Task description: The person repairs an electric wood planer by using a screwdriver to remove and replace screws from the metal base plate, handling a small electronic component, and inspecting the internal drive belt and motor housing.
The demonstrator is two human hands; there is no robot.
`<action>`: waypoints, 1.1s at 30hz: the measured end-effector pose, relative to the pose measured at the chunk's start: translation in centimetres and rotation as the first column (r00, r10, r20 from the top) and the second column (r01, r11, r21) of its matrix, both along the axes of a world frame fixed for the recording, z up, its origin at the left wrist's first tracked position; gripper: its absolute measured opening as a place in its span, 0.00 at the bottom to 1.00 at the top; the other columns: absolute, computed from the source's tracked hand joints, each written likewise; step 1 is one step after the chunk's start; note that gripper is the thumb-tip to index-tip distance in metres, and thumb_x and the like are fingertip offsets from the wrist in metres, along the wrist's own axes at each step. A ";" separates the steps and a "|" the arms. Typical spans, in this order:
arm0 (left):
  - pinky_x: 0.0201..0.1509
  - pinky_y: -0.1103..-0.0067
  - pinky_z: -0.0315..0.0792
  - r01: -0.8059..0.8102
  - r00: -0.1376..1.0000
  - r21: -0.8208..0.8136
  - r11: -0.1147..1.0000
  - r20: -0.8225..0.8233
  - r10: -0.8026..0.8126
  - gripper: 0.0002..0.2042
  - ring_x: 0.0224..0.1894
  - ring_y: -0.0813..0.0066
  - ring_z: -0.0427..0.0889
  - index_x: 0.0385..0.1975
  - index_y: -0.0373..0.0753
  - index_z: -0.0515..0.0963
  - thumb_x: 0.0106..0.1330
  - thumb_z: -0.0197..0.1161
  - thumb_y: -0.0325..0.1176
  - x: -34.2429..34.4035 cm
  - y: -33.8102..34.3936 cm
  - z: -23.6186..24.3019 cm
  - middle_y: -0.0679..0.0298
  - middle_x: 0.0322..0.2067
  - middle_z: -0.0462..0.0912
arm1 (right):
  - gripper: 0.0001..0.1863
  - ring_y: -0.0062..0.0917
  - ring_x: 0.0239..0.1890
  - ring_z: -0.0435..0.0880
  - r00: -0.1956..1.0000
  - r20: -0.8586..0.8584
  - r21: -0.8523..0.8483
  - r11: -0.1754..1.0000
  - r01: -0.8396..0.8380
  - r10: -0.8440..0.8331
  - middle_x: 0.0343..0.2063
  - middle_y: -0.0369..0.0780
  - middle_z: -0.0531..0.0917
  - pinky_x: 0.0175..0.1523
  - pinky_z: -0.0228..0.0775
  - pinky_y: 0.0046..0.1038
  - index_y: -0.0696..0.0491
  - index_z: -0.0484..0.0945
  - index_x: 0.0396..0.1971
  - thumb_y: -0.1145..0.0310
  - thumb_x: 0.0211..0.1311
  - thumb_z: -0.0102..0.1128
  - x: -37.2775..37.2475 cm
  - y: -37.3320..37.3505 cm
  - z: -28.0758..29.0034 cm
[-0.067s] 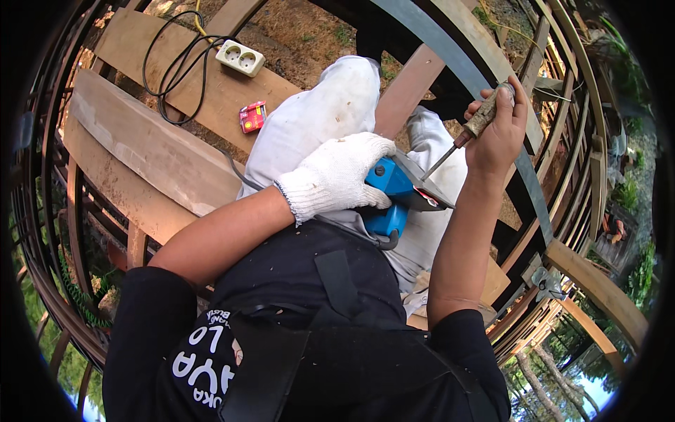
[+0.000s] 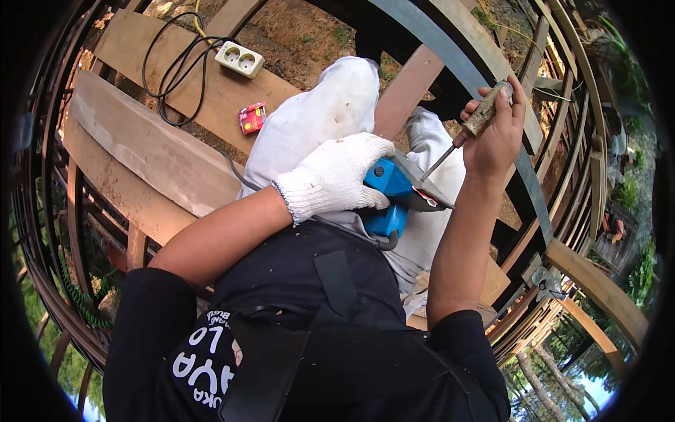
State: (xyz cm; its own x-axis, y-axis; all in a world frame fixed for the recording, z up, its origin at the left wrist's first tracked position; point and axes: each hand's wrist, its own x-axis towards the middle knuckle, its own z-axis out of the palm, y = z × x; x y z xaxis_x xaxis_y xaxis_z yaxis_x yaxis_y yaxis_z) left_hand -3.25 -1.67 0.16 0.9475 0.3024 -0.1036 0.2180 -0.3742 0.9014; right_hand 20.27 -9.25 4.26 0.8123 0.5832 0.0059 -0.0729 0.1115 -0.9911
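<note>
Both arms (image 2: pixel 460 253) bent | left hand (image 2: pixel 334 174): blue tool (image 2: pixel 389 184) | right hand (image 2: pixel 496 141) upright: screwdriver (image 2: pixel 481 117)

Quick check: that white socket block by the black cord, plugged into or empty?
Empty: the white socket block shows both round outlets with bare holes, no plug in either.

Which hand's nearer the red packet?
Left. The gloved left hand is below and right of the red packet in the picture; the right hand is much farther right.
</note>
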 end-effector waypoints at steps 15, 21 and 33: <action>0.61 0.66 0.75 0.048 0.999 0.201 0.978 -0.026 -0.044 0.31 0.56 0.53 0.81 0.57 0.37 0.76 0.49 0.75 0.30 0.4 0.6 1.1 0.53 0.53 0.80 | 0.16 0.22 0.23 0.72 0.849 -0.523 0.102 0.983 0.150 -0.075 0.32 0.39 0.76 0.25 0.67 0.27 0.45 0.64 0.61 0.61 0.78 0.46 3.8 1.8 -6.6; 0.57 0.67 0.76 0.036 0.997 0.242 0.970 -0.074 -0.018 0.33 0.52 0.54 0.83 0.57 0.38 0.77 0.46 0.78 0.32 0.7 0.6 1.6 0.54 0.52 0.81 | 0.15 0.21 0.21 0.69 0.862 -0.507 0.013 0.999 0.041 -0.029 0.29 0.38 0.74 0.25 0.65 0.25 0.46 0.68 0.58 0.56 0.81 0.42 2.2 3.9 -10.3; 0.63 0.62 0.73 0.153 0.986 0.188 0.970 -0.096 -0.137 0.35 0.60 0.51 0.80 0.58 0.42 0.79 0.45 0.80 0.40 1.5 2.4 0.6 0.56 0.56 0.82 | 0.20 0.20 0.18 0.68 0.733 -0.641 0.181 0.973 -0.145 0.228 0.27 0.40 0.73 0.22 0.63 0.24 0.51 0.65 0.64 0.58 0.81 0.39 1.5 5.7 -12.7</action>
